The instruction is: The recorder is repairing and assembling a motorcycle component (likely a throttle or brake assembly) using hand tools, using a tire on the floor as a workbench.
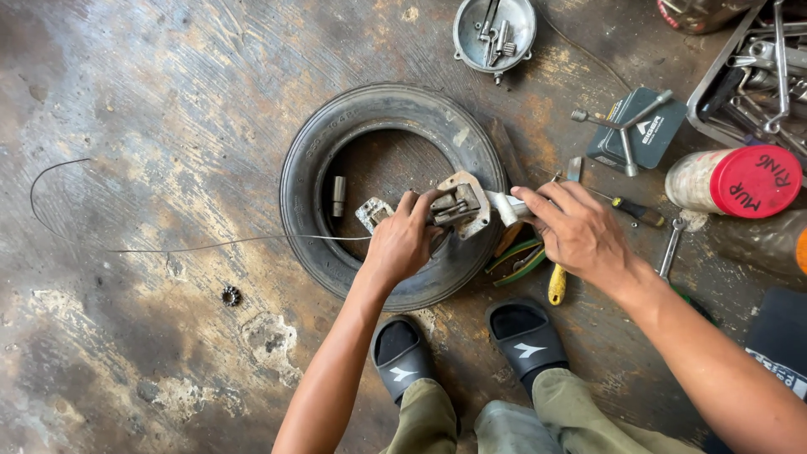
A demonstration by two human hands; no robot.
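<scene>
A small black tyre [319,160] lies flat on the stained concrete floor. On its right side rests a grey metal engine part [461,204] with a plate and small fittings. My left hand [403,244] grips this part from the left. My right hand [576,227] holds its pale tube end [507,208] from the right. A thin steel wire [168,249] runs from under my left hand leftwards across the floor and curls up. A small cylinder [338,196] and a metal bracket [371,212] lie inside the tyre.
A round metal cover with bits [494,32] lies at the top. A cross wrench [624,128] sits on a dark box, a red-lidded jar [733,180] and a tool tray [756,67] at right. Screwdrivers [556,284] lie near my sandals. A small sprocket [230,295] lies left.
</scene>
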